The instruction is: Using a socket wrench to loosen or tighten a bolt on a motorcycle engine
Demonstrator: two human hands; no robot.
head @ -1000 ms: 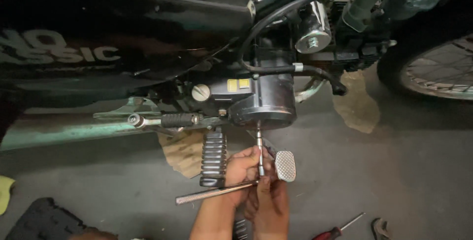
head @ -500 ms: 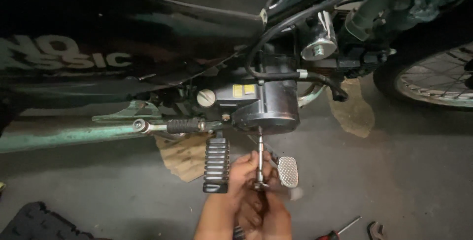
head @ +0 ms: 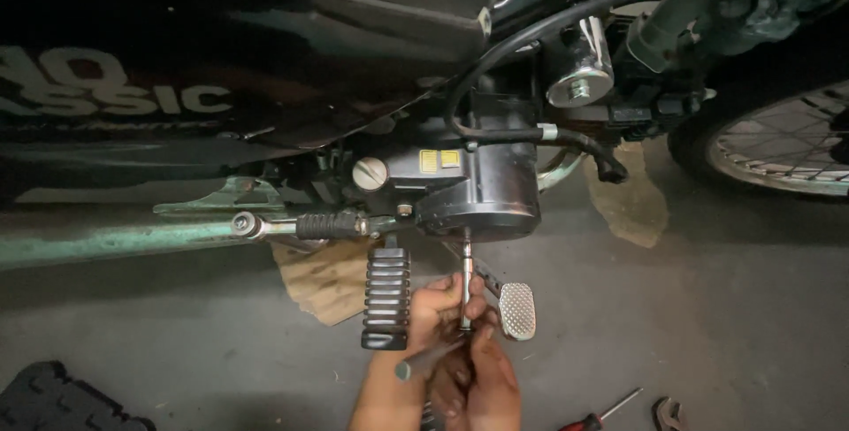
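Observation:
A dark motorcycle fills the top of the head view, with its black engine case in the middle. A metal socket extension stands upright from the underside of the case. My left hand grips the lower part of this tool, and its long handle points back toward me. My right hand is closed around the tool's lower end, just under the left hand. A ribbed black footrest lies left of my hands and a silver brake pedal right of them.
A red-handled screwdriver and a small metal tool lie on the grey floor at bottom right. A black tool case sits at bottom left. Cardboard lies under the bike. The spoked wheel is at right.
The tool's long handle has swung from lying out to the left to pointing toward me. The camera has moved closer to the engine.

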